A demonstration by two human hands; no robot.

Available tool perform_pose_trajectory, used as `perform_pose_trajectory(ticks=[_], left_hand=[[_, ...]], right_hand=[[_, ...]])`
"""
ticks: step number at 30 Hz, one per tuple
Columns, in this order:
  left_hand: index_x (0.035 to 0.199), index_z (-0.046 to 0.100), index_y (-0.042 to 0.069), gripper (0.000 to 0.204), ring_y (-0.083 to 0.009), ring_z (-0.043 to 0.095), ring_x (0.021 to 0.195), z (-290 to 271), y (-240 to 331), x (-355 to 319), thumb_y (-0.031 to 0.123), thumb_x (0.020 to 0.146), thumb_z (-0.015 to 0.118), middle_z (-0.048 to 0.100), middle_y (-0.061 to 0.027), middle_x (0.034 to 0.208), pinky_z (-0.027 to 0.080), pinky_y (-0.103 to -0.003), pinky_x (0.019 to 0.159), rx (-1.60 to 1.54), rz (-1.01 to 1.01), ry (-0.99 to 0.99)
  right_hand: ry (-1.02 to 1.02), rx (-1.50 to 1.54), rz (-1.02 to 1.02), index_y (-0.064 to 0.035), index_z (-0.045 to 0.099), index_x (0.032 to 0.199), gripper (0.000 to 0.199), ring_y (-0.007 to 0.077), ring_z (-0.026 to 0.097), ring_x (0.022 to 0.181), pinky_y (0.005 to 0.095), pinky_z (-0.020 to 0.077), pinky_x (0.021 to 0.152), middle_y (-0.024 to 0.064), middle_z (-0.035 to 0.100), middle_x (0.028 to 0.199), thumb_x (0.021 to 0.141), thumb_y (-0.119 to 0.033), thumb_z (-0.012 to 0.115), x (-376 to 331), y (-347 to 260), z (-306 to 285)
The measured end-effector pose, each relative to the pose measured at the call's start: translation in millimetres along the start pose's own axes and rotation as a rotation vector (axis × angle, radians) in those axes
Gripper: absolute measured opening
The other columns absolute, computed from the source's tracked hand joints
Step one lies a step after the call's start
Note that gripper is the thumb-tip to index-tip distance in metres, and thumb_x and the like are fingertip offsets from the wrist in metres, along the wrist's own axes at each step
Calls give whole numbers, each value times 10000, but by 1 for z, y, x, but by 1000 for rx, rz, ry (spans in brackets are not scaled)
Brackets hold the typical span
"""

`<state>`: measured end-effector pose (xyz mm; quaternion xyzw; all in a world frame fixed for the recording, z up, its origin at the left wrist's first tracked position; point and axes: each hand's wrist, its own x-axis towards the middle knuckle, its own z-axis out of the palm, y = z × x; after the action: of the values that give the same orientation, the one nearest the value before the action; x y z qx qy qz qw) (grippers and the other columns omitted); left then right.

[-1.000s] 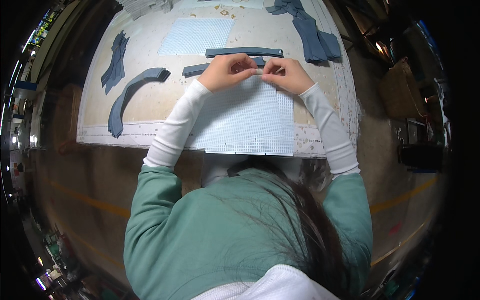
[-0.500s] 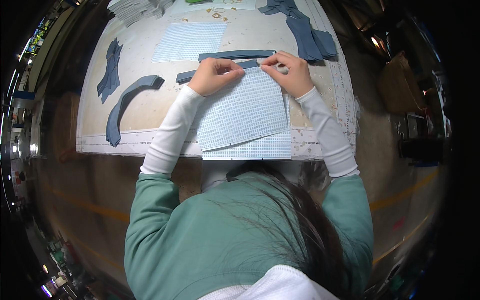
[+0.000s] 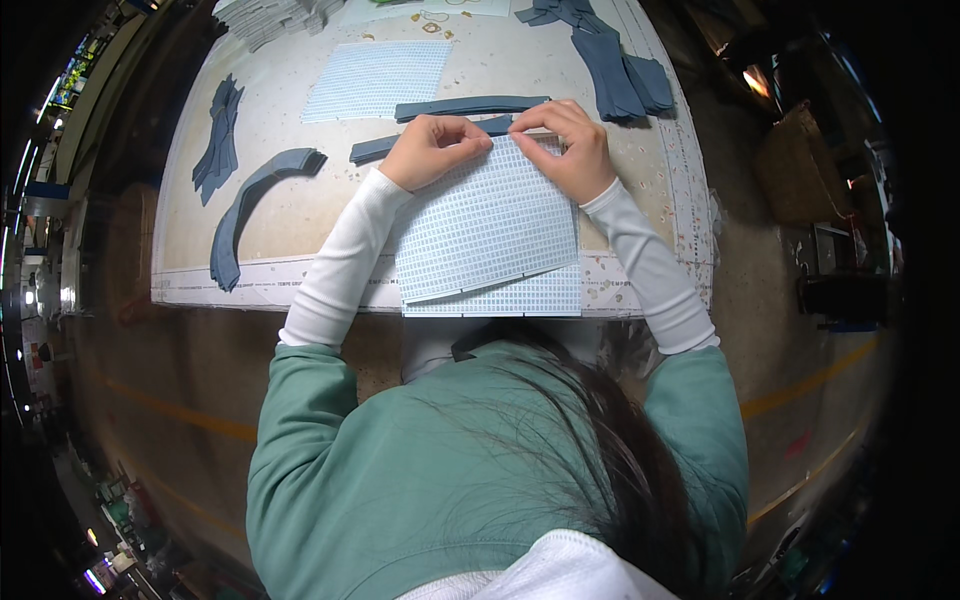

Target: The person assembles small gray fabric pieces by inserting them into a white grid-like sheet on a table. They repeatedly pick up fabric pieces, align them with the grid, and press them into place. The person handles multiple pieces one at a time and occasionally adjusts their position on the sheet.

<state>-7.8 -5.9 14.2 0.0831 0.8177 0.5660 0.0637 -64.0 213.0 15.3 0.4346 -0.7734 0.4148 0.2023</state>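
Note:
My left hand [image 3: 432, 148] and my right hand [image 3: 566, 146] pinch the far edge of a white gridded sheet [image 3: 485, 225], which lies skewed on a second gridded sheet [image 3: 500, 297] at the table's near edge. Just past my fingers lie two narrow grey-blue fabric strips [image 3: 470, 106], one partly hidden under my hands.
A third gridded sheet [image 3: 378, 79] lies further back. Curved grey-blue pieces [image 3: 252, 205] and a small pile [image 3: 218, 140] sit at the left, a heap of grey-blue pieces [image 3: 615, 65] at the back right, a grey stack [image 3: 268, 16] at the far edge. A brown box [image 3: 797, 165] stands right of the table [image 3: 660, 175].
Both hands have lifted the top gridded sheet's far edge and turned it, so it now lies skewed on the sheet below. The view has shifted slightly.

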Motion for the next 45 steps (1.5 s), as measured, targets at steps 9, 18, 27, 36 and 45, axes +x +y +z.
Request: perform_pose_trajectory(ticks=[9, 18, 27, 36, 45], left_hand=[[941, 687, -3, 173, -88, 616, 818, 2, 0, 0, 148, 887, 623, 680, -39, 869, 494, -233, 770, -36, 50, 12], [916, 685, -9, 163, -90, 620, 823, 7, -2, 1, 135, 871, 626, 685, -43, 864, 495, -244, 776, -87, 62, 7], [903, 675, -27, 167, -74, 593, 792, 9, 2, 0, 129, 866, 628, 669, -34, 822, 494, -241, 770, -62, 114, 0], [823, 665, -31, 166, -69, 585, 743, 7, 5, -1, 130, 838, 630, 658, -25, 762, 498, -242, 743, 75, 90, 19], [826, 669, -30, 173, -68, 591, 749, 9, 7, -4, 139, 836, 631, 671, -30, 774, 495, -238, 716, 15, 63, 34]], right_hand=[[24, -95, -110, -127, 653, 1147, 447, 171, 639, 830, 289, 536, 731, 42, 687, 899, 727, 15, 706, -2, -15, 3], [-44, 84, -63, -132, 547, 1285, 594, 162, 670, 874, 265, 577, 765, 66, 565, 1086, 746, 96, 651, -4, -23, 10], [6, 205, 5, -130, 560, 1275, 599, 127, 658, 817, 254, 579, 741, 52, 525, 1017, 733, 111, 646, -3, -25, 10], [-2, 305, 122, -97, 510, 1318, 619, 151, 642, 905, 248, 558, 800, 87, 489, 1124, 743, 92, 640, 1, -22, 5], [-129, 168, -164, -112, 503, 1317, 618, 227, 623, 1012, 298, 575, 805, 120, 448, 1292, 758, 137, 587, -2, -25, 14]])
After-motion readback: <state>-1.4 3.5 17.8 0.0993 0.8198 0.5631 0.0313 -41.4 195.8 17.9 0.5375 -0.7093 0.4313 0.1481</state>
